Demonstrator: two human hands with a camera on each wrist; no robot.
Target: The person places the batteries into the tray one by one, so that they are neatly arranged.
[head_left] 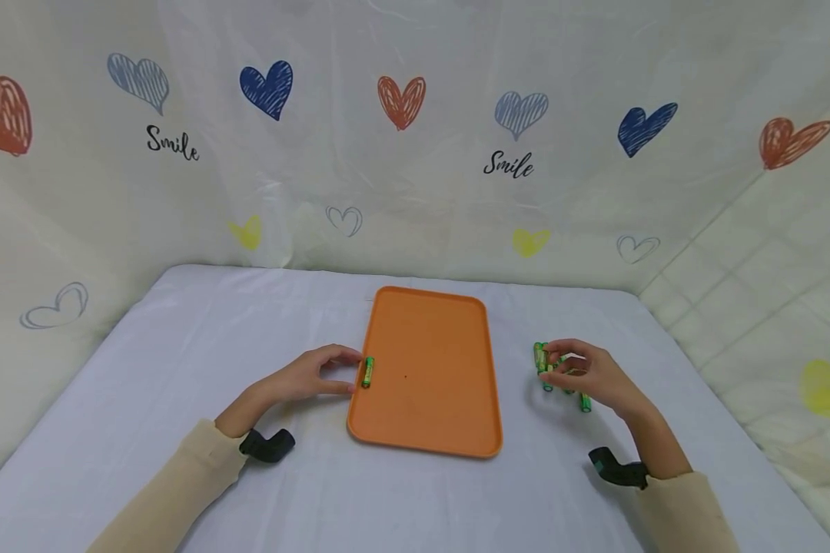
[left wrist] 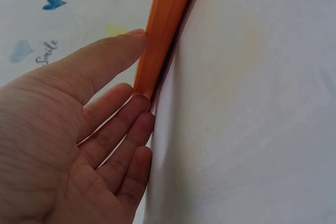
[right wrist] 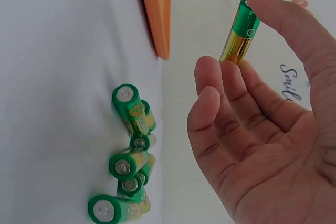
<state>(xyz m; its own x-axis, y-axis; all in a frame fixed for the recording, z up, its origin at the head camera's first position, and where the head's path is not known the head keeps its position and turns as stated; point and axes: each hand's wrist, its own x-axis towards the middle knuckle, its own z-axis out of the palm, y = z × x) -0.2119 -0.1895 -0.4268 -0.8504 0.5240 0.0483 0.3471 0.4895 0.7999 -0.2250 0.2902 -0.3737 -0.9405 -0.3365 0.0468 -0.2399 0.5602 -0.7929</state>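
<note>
Pinching a battery (right wrist: 242,31) by its ends, thumb against fingertips, the right hand (head_left: 592,376) hangs beside loose batteries (right wrist: 126,166) on the table (head_left: 304,491); a slackening thumb could let that one drop and roll. The left hand (head_left: 314,374), fingers spread and gripping nothing, touches an orange tray (head_left: 429,369); a careless push might set its single battery (head_left: 367,372) rolling.

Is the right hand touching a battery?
Touching. The right wrist view shows the right hand pinching a green-and-gold battery by its ends.
</note>
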